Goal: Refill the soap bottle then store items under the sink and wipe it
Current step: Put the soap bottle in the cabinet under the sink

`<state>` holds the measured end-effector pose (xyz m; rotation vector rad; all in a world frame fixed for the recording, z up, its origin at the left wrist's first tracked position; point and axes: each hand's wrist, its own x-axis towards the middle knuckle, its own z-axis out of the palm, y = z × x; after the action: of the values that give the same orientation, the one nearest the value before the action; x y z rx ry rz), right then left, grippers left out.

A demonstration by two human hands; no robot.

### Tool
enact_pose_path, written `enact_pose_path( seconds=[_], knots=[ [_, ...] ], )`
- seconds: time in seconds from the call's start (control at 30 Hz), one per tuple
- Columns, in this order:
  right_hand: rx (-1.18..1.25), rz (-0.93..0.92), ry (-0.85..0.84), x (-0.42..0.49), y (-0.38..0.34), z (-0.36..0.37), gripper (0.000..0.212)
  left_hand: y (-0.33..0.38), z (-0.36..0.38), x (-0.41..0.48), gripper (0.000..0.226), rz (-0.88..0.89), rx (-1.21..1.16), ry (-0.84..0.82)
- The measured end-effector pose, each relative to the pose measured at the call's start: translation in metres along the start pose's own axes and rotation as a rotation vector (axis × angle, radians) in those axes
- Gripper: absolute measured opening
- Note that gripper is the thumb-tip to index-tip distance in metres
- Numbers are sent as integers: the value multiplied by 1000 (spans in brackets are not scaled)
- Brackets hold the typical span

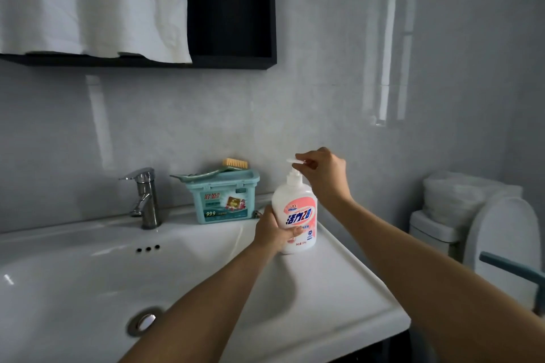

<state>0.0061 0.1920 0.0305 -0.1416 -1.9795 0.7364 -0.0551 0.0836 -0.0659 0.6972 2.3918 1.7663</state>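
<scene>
My left hand (272, 230) wraps the lower body of the soap bottle (298, 200), upright on the sink (339, 289) ledge right of the basin. My right hand (324, 177) pinches the pump head (292, 160). Risk, as I judge it: twisting against a slipping left grip could tip the bottle.

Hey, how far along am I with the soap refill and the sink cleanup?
Nothing looks finished. In hand: your left hand grips the soap bottle standing on the sink while your right hand pinches its pump head, still mounted; whether it's refilled, I cannot tell. Left: the teal box and the brush on it sit out on the sink top, so storing and wiping remain.
</scene>
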Motion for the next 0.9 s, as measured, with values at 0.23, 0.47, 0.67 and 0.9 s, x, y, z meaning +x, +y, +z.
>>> enact_pose_path(
  seconds=[0.23, 0.47, 0.67, 0.9],
  knots=[
    [27, 23, -50, -8, 5, 1, 51, -1, 1, 3, 64, -6, 10, -14],
    [2, 440, -422, -42, 46, -2, 46, 0, -6, 1, 62, -23, -146, -103],
    [225, 452, -518, -61, 26, -2, 20, 3, -25, -22, 55, -72, -220, -137],
    [382, 315, -575, -74, -51, 48, 5, 2, -126, -84, 34, -103, -153, 2]
  ],
)
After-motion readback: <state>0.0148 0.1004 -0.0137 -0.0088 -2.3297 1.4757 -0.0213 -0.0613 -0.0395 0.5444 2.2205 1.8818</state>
